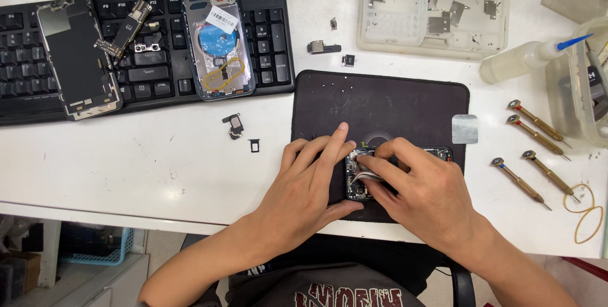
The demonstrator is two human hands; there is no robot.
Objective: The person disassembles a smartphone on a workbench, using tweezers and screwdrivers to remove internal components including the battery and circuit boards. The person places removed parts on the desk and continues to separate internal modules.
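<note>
Both hands, the left hand [310,183] pressing flat and the right hand [421,190] pinching tweezers [369,176], are working an opened phone [361,180] near the dark mat's [380,101] front edge, with a white-labelled phone shell [216,36] lying far beyond the left fingers.

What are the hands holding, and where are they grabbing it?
The right hand grips silver tweezers near their back end; the left hand steadies the opened phone at its left end.

Bare forearms, no sleeves showing, left hand [304,186], right hand [424,196], dark shirt, possibly red lettering
</note>
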